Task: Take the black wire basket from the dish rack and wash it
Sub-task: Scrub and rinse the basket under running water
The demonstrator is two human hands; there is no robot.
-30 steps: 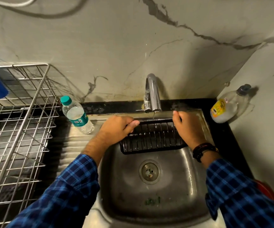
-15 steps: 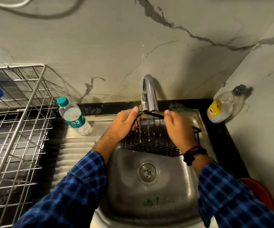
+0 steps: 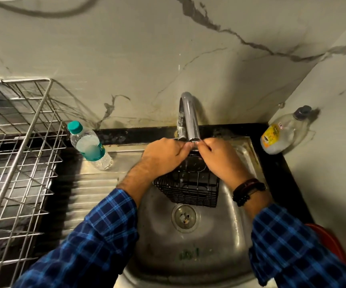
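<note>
The black wire basket point(image 3: 190, 189) hangs upended over the steel sink point(image 3: 188, 244), directly below the spout of the chrome tap point(image 3: 189, 119). My left hand point(image 3: 163, 155) and my right hand point(image 3: 223, 161) pinch its top edge side by side, almost touching under the spout. The basket's upper part is hidden behind both hands. The metal dish rack point(image 3: 18, 154) stands at the left.
A clear water bottle point(image 3: 89, 146) with a teal cap stands on the ribbed drainboard beside the rack. A nearly empty bottle with a yellow label point(image 3: 280, 135) leans in the right corner. A red object point(image 3: 330, 244) peeks out at the lower right. The drain point(image 3: 185, 218) lies below the basket.
The basket has gone from lying flat and wide across the sink to hanging on end. My two hands have come together from its ends to meet under the spout.
</note>
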